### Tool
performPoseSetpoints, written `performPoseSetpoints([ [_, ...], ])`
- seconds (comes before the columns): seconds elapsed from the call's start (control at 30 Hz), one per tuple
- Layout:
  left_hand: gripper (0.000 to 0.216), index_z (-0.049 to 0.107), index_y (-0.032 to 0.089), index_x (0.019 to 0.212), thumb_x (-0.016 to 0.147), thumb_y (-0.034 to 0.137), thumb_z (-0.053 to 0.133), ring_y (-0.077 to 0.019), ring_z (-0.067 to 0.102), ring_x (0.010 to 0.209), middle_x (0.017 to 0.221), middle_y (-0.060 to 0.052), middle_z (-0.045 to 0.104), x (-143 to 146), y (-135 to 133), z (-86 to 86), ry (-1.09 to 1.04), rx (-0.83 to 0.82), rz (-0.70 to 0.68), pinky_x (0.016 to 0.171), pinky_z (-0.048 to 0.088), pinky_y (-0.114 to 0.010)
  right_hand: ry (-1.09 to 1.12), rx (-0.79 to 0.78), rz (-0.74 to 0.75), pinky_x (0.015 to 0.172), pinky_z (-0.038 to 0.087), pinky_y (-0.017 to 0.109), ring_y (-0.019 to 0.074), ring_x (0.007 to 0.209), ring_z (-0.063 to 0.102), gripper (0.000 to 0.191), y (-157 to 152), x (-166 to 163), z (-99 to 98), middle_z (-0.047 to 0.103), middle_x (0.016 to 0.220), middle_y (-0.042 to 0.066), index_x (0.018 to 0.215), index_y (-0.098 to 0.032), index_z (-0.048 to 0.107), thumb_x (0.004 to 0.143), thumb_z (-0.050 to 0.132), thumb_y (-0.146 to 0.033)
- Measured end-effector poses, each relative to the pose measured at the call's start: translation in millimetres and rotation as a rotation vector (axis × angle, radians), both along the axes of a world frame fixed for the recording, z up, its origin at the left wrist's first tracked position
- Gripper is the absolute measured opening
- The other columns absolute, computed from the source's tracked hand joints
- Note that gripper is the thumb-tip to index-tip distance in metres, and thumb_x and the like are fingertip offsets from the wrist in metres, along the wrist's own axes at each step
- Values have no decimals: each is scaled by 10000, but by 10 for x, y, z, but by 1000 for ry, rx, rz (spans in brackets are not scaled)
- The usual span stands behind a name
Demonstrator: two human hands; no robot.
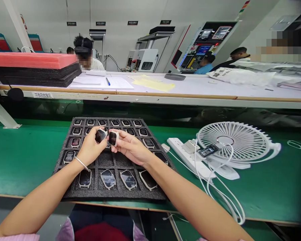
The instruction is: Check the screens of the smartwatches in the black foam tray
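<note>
My left hand (91, 145) grips a smartwatch body (100, 135) with a dark screen, between thumb and fingers. Close beside it, my right hand (130, 145) pinches a second watch body (113, 138), its dark face turned up. Both are held just above a black foam tray (150, 194), whose square pockets carry rows of similar strapless watches. Some watches on the left, such as this lit one (69, 156), show text on their screens. In the front row, a watch (107, 178) reflects light. Bare pockets (105, 160) lie below my hands.
On the green bench (271, 194), right of the tray, lie a white power strip (188, 155), a white fan (238, 139) and looping cables. A raised shelf (150, 97) behind carries red and black foam (35, 61), papers and a blue pen (107, 81). Several people are beyond it.
</note>
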State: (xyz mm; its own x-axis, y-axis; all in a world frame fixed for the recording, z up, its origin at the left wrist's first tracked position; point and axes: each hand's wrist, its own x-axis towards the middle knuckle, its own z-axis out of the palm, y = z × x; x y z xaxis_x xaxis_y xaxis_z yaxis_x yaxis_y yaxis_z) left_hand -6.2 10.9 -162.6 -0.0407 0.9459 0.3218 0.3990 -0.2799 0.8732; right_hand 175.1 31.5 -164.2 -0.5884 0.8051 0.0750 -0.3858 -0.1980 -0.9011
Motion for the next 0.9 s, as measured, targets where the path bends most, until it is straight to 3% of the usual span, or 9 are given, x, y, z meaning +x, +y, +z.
performPoseSetpoints([
  [0.2, 389, 561, 180, 1143, 758, 197, 610, -188, 638, 914, 1040, -53, 676, -1, -10, 8, -30, -4, -15, 824, 488, -314, 26, -30, 56, 683, 504, 260, 124, 735, 641, 514, 6, 7, -5, 685, 940, 16, 1215, -224, 659, 743, 840, -317],
  [0.33, 386, 550, 178, 1160, 782, 233, 608, -203, 628, 998, 1075, -67, 664, -3, -5, -16, -43, 5, -13, 880, 479, -332, 29, -32, 62, 713, 503, 274, 133, 749, 647, 520, 17, 10, -18, 687, 905, 11, 1229, -228, 648, 753, 833, -328],
  [0.9, 358, 569, 192, 1097, 752, 284, 590, -206, 596, 958, 1037, -49, 655, 18, -20, -5, -75, -11, -47, 859, 453, -335, 62, 23, 94, 691, 499, 278, 131, 722, 636, 489, 10, 29, -27, 671, 902, 7, 1233, -217, 633, 790, 811, -321],
])
